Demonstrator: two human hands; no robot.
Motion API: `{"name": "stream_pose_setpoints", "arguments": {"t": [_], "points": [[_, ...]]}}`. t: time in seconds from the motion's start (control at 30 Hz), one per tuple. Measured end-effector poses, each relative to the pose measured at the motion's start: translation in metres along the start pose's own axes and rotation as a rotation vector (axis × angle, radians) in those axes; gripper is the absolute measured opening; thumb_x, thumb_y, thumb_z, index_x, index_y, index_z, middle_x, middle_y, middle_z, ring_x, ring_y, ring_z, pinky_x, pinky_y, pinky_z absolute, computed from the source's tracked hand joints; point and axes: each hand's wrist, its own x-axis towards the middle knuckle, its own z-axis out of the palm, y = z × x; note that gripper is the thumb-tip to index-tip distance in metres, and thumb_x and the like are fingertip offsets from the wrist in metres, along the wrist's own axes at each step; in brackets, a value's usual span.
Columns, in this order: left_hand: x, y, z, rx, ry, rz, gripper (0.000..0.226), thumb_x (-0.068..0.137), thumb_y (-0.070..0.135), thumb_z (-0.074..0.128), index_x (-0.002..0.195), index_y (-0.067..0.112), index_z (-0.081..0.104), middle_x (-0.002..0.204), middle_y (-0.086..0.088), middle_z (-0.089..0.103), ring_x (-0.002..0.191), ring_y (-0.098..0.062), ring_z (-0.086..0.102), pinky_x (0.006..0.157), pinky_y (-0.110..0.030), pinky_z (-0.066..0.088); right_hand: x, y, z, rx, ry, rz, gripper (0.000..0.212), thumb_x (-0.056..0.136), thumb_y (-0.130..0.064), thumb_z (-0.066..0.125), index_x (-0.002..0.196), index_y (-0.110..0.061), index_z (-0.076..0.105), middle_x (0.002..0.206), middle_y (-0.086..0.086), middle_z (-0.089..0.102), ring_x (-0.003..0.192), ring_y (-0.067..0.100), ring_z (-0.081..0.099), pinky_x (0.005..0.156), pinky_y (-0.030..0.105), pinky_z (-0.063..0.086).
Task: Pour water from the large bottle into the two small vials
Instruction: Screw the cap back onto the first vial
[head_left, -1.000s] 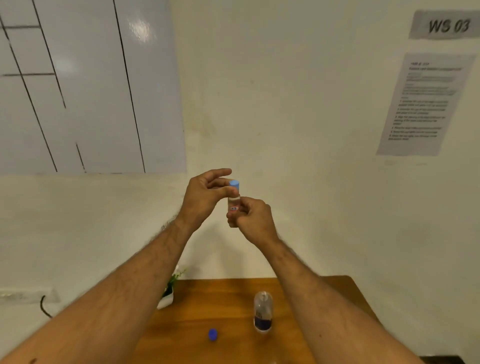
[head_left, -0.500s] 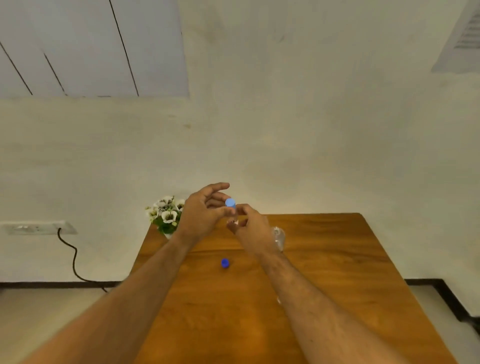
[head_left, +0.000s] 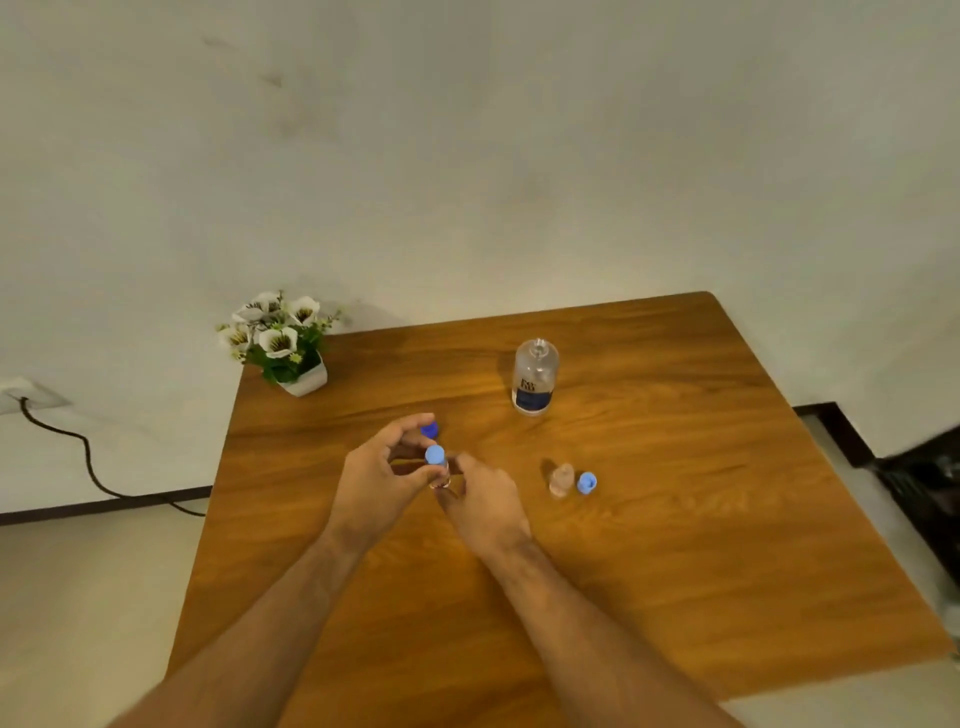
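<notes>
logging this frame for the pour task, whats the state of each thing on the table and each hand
large bottle: upright, uncapped
dark blue cap: loose on the table, behind the left hand
held vial: light blue cap on, held over the table
second vial: standing open on the table
light blue cap: off, beside the second vial
left hand: pinches the held vial's cap
right hand: grips the held vial's body

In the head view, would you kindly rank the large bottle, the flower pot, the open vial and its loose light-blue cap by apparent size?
1. Flower pot with its flowers
2. Large bottle
3. Open vial
4. Light-blue cap, only slightly smaller than the vial beside it
</notes>
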Motion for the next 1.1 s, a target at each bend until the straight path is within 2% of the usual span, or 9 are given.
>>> {"name": "stream_pose_setpoints", "arguments": {"t": [0.2,0.37,0.5,0.63,0.7,0.83,1.03,1.1], "points": [[-0.018,-0.044,0.016,0.002,0.019,-0.084,0.064,0.072,0.009,0.084,0.127,0.028,0.059,0.101,0.017,0.071,0.098,0.005,0.066,0.087,-0.013,0.053,0.001,0.018,0.035,-0.122,-0.042,0.091,0.026,0.094,-0.028,0.062,0.119,-0.022,0.059,0.112,0.004,0.071,0.105,0.024,0.066,0.089,0.035,0.053],[-0.026,-0.067,0.021,0.019,0.026,-0.123,0.059,0.073,0.009,0.083,0.122,0.034,0.059,0.099,0.021,0.069,0.097,0.009,0.065,0.079,-0.006,0.050,-0.001,0.027,0.062,-0.089,-0.054,0.112,0.038,0.093,-0.032,0.062,0.130,-0.030,0.055,0.114,0.004,0.071,0.107,0.027,0.064,0.089,0.037,0.053],[-0.025,-0.075,0.019,-0.006,0.057,-0.135,0.060,0.072,0.009,0.085,0.120,0.034,0.060,0.100,0.018,0.070,0.098,0.005,0.066,0.087,-0.019,0.055,0.000,0.027,0.073,-0.070,-0.013,0.111,0.043,0.093,-0.032,0.062,0.134,-0.032,0.052,0.119,0.001,0.069,0.109,0.024,0.064,0.091,0.037,0.053],[-0.030,-0.077,0.015,0.007,-0.010,-0.125,0.079,0.070,0.017,0.087,0.137,0.031,0.048,0.118,0.015,0.067,0.115,0.000,0.060,0.100,-0.028,0.050,0.002,0.028,0.071,-0.075,-0.034,0.107,0.044,0.095,-0.027,0.060,0.138,-0.029,0.050,0.125,0.000,0.067,0.115,0.022,0.062,0.096,0.037,0.051],[-0.035,-0.075,0.013,0.025,0.014,-0.076,0.079,0.073,0.024,0.085,0.141,0.029,0.044,0.123,0.014,0.063,0.119,-0.001,0.057,0.103,-0.035,0.049,0.000,0.030,0.069,-0.047,-0.049,0.093,0.046,0.095,-0.019,0.059,0.139,-0.026,0.050,0.127,-0.001,0.066,0.119,0.019,0.060,0.100,0.034,0.049],[-0.040,-0.062,0.011,0.033,0.090,0.030,0.068,0.073,0.052,0.076,0.132,0.031,0.049,0.114,0.014,0.064,0.110,-0.008,0.060,0.091,-0.038,0.052,-0.006,0.035,0.060,0.053,-0.013,0.154,0.049,0.093,-0.013,0.057,0.138,-0.030,0.051,0.131,-0.003,0.063,0.118,0.015,0.059,0.098,0.031,0.051],[-0.030,-0.025,0.020,0.064,0.172,0.117,0.056,0.067,0.068,0.072,0.102,0.030,0.050,0.094,0.011,0.058,0.087,-0.007,0.056,0.073,-0.018,0.043,-0.005,0.029,0.022,0.033,0.061,0.037,0.033,0.096,-0.021,0.057,0.129,-0.024,0.060,0.126,-0.001,0.065,0.110,0.013,0.063,0.093,0.027,0.054],[-0.026,-0.013,0.028,0.051,0.181,0.135,0.050,0.066,0.072,0.070,0.092,0.037,0.045,0.090,0.008,0.055,0.081,-0.010,0.055,0.069,-0.016,0.043,-0.003,0.030,0.003,0.033,0.103,0.008,0.032,0.095,-0.017,0.059,0.126,-0.023,0.063,0.125,-0.002,0.065,0.108,0.012,0.063,0.092,0.023,0.052]]}}
